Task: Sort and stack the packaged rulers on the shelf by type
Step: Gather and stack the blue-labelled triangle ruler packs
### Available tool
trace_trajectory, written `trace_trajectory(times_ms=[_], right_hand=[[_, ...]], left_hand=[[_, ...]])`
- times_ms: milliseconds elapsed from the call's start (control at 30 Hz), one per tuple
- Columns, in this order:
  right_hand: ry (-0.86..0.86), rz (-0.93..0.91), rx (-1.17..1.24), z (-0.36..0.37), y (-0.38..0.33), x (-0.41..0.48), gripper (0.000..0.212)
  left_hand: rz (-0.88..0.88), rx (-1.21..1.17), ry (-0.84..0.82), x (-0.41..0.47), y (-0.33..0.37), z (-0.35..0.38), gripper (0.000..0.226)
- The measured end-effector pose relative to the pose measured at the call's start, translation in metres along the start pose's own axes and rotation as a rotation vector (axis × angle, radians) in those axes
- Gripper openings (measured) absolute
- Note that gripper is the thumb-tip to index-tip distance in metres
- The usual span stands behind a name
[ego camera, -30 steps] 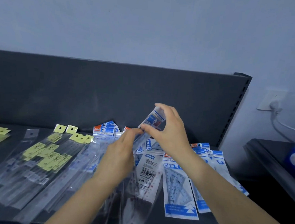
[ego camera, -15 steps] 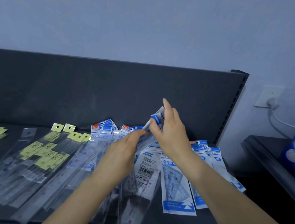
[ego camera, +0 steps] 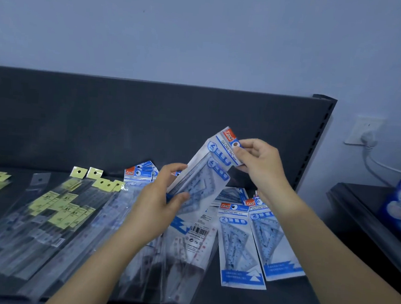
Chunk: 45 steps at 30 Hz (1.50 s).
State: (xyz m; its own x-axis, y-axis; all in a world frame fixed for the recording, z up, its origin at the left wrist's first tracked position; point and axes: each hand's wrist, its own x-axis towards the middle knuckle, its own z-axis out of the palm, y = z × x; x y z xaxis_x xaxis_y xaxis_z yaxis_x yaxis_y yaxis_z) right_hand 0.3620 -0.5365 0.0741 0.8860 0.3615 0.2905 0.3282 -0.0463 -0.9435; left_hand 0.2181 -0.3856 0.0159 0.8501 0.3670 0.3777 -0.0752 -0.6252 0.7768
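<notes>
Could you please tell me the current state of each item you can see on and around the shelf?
held packs: lifted off the shelf, tilted, in both hands.
left hand: grips their lower part.
right hand: pinches their top edge.
yellow-tag rulers: lying in a loose fanned pile, left.
blue packs: lying flat, face up, right.
plug: plugged in.
</notes>
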Motion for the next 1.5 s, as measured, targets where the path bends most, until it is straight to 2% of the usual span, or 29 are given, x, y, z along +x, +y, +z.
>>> trace_trajectory(times_ms=[100, 167, 233, 300, 333, 400, 500, 633, 733, 833, 900, 1000, 1133, 1267, 1400, 1500], right_hand=[[0.003, 0.104, 0.178, 0.001, 0.002, -0.003, 0.004], [-0.017, 0.171, 0.276, 0.000, 0.003, -0.006, 0.005], [-0.134, 0.214, 0.423, -0.003, 0.005, -0.011, 0.017], [-0.281, 0.170, 0.474, -0.007, 0.009, -0.019, 0.037], [-0.318, 0.150, 0.439, -0.008, 0.011, -0.024, 0.043], [-0.269, 0.145, 0.307, -0.007, 0.014, -0.029, 0.047], [-0.129, 0.186, 0.294, -0.005, 0.019, -0.030, 0.022], [-0.095, 0.229, 0.218, 0.002, 0.030, -0.034, 0.014], [-0.115, 0.235, 0.163, 0.011, 0.037, -0.036, 0.016], [-0.087, 0.266, 0.113, 0.011, 0.043, -0.030, 0.016], [-0.074, 0.205, -0.202, 0.003, 0.056, -0.021, 0.024], [-0.170, 0.056, -0.793, -0.009, 0.075, -0.016, 0.035], [-0.294, -0.050, -1.179, -0.006, 0.091, -0.013, 0.032], [-0.237, -0.059, -1.207, -0.004, 0.097, -0.007, 0.023], [-0.209, 0.034, -0.990, -0.005, 0.087, 0.001, 0.019], [-0.214, 0.006, -0.823, -0.007, 0.064, 0.006, 0.015]], left_hand=[[-0.038, -0.100, 0.090, 0.002, 0.000, 0.007, 0.044], [-0.058, -0.161, 0.109, 0.003, 0.003, 0.011, 0.030], [-0.053, -0.180, 0.138, 0.004, 0.007, 0.015, 0.019], [-0.090, -0.223, 0.184, 0.006, 0.010, 0.019, 0.008], [-0.122, -0.265, 0.197, 0.006, 0.012, 0.020, 0.003], [-0.189, -0.339, 0.174, 0.006, 0.015, 0.023, 0.006], [-0.253, -0.408, 0.022, 0.002, 0.017, 0.026, 0.005], [-0.250, -0.523, -0.076, -0.001, 0.016, 0.030, 0.025], [-0.229, -0.500, -0.029, -0.002, 0.013, 0.030, 0.042], [-0.200, -0.389, 0.113, -0.002, 0.006, 0.022, 0.057], [-0.172, -0.267, 0.222, -0.002, -0.002, 0.014, 0.054], [-0.171, -0.094, 0.288, -0.001, -0.014, 0.005, 0.037], [-0.237, -0.088, 0.338, -0.002, -0.026, 0.003, 0.035], [-0.278, -0.031, 0.354, -0.003, -0.030, 0.001, 0.036], [-0.282, -0.085, 0.250, -0.004, -0.032, -0.001, 0.011], [-0.270, 0.009, 0.190, -0.001, -0.032, -0.002, 0.038]])
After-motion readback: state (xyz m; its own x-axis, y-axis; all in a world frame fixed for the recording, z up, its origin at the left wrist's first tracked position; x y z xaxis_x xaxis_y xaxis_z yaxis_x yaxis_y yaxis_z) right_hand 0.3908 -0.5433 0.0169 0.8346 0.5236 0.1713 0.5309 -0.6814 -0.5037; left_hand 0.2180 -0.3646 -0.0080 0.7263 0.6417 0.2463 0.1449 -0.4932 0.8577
